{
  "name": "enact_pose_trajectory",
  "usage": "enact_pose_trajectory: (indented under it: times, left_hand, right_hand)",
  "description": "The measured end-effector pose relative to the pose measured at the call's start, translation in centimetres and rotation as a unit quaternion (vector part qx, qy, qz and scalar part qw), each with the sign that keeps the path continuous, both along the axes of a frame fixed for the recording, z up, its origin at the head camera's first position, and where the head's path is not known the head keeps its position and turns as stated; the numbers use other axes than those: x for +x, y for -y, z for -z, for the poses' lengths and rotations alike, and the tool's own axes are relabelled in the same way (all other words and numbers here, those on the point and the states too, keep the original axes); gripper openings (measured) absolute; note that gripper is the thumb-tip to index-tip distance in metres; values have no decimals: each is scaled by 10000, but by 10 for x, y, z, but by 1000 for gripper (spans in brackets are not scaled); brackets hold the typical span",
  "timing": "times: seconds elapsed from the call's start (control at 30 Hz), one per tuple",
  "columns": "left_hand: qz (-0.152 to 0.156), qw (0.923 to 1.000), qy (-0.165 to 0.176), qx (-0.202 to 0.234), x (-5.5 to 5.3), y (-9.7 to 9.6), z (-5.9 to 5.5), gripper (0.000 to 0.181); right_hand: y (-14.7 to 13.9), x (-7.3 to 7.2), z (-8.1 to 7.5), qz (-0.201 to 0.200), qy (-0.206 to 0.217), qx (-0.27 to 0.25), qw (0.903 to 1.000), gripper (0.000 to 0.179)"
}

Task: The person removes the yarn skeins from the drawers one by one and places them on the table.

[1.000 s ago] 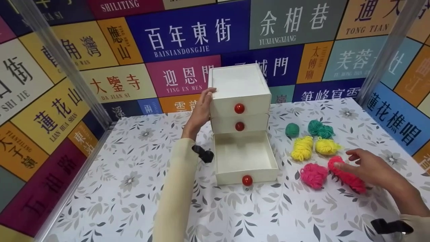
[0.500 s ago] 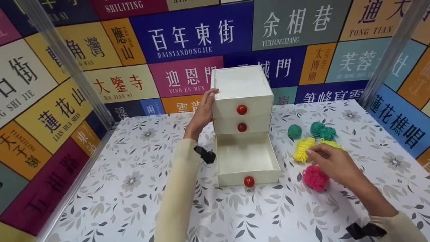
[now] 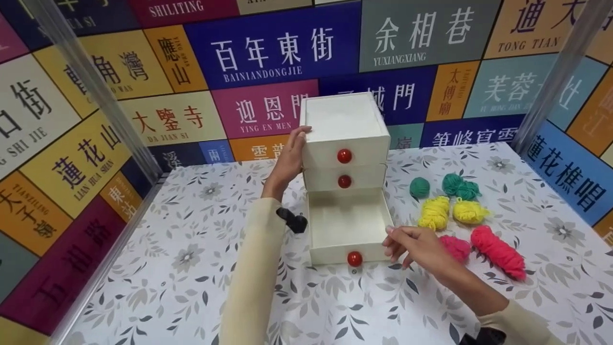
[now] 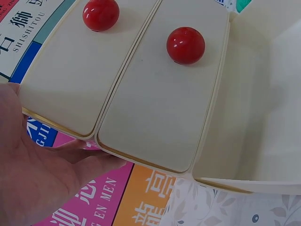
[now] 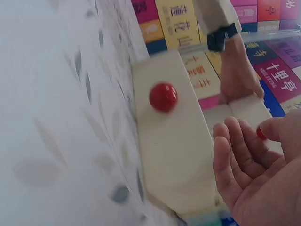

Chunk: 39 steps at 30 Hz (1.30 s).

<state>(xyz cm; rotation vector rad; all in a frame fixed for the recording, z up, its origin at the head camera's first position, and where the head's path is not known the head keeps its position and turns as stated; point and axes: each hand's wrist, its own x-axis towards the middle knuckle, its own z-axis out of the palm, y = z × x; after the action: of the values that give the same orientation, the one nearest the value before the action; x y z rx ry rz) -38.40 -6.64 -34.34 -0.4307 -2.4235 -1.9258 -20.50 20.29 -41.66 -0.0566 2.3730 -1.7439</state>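
A white three-drawer cabinet [image 3: 342,117] with round red knobs stands on the table, its bottom drawer [image 3: 328,255] pulled out and bare inside. My left hand [image 3: 289,160] rests along the cabinet's left side, a fingertip at the top edge. In the left wrist view the palm and a finger of that hand [image 4: 47,169] lie against the side by the two closed drawers. My right hand [image 3: 421,247] is at the right front corner of the bottom drawer, fingers loosely bent. In the right wrist view, nothing is in this hand [image 5: 258,174], and the drawer front is beyond it.
Right of the cabinet lie two green yarn bundles [image 3: 459,187], two yellow ones [image 3: 434,213], a pink one [image 3: 457,247] partly behind my right hand, and a long red one [image 3: 499,252]. A sign-patterned wall [image 3: 273,52] stands behind the table [image 3: 191,287].
My right hand has moved left from over the red yarn, across the pink and yellow bundles, to the bottom drawer's corner. The left hand stays on the cabinet; the yarn has not moved.
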Motion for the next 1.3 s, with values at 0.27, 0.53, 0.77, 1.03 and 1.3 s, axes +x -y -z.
enact_pose_trajectory:
  times: [0.27,0.53,0.77,1.03,1.3]
  left_hand:
    - [47,10000,-56,62,0,0,0,42]
    - [10,10000,31,28,0,3,1,42]
    - [72,10000,-11,-26,1,3,0,42]
    - [124,9999,-44,13,3,3,1,42]
    - [76,10000,-29,14,3,2,0,41]
  right_hand:
    - [11,6,20,-1002,1211,-941,9831,46]
    - [29,7,39,-1303,1766,-997,9705,59]
    - [45,1,46,-1134,2128,-1576,9576,60]
    - [58,-2,47,-976,2192,-2075,9484,49]
    - [59,-7,50,-876,2063,-2207,9492,51]
